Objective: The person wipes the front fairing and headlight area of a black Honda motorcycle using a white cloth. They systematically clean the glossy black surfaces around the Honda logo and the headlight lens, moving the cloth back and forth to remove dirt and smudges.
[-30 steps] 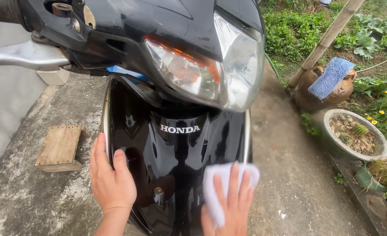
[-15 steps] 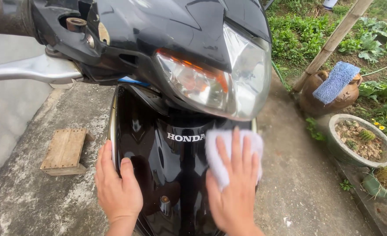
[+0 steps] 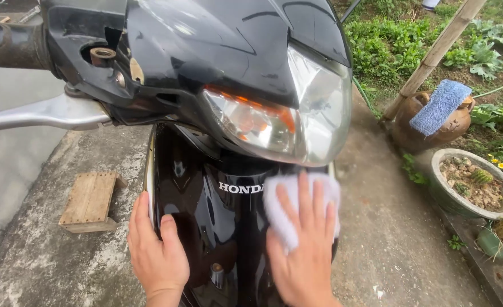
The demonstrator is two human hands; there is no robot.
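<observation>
- Right hand [image 3: 302, 250]: spread flat, fingers splayed, pressing white cloth [image 3: 288, 207] onto black front panel [image 3: 206, 216], likely for full wiping contact.
- Left hand [image 3: 157, 253]: open, flat on panel at 9 o'clock of cloth, apparently bracing.
- Headlight [image 3: 285, 122] at 12 o'clock.
- Wooden block [image 3: 89, 202] at 9 o'clock, apart.

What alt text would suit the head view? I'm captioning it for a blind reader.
A right hand presses a white cloth flat on the glossy black front panel of a motorbike, just under the headlight, while the left hand rests bare on the panel's other side. On the concrete lie a small wooden block and, at the right, plant pots beside greenery.
</observation>
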